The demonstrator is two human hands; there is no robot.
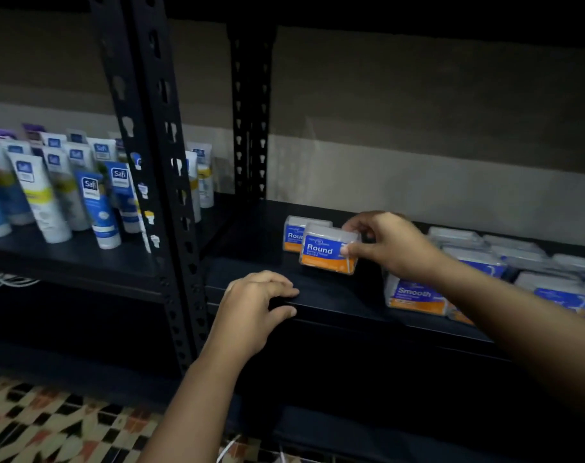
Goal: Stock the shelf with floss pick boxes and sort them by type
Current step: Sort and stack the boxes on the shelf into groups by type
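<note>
Two Round boxes on shelf (334, 295): rear Round box (293, 233) parked at back left, front Round box (328, 250) pinched by right hand (389, 245), thumb on front face, fingers over top; probably lining it up ahead of rear one to start Round row. Left hand (254, 305) spread, resting on shelf edge, likely bracing. Smooth box (416, 295) heads separate pile at right; pile partly hidden by right arm, dim, labels mostly unreadable. Safi tubes (94, 202) on neighbouring bay

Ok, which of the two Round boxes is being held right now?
The front Round box, pinched at its right end by the right hand. The other Round box stands behind it to the left, untouched.
</note>
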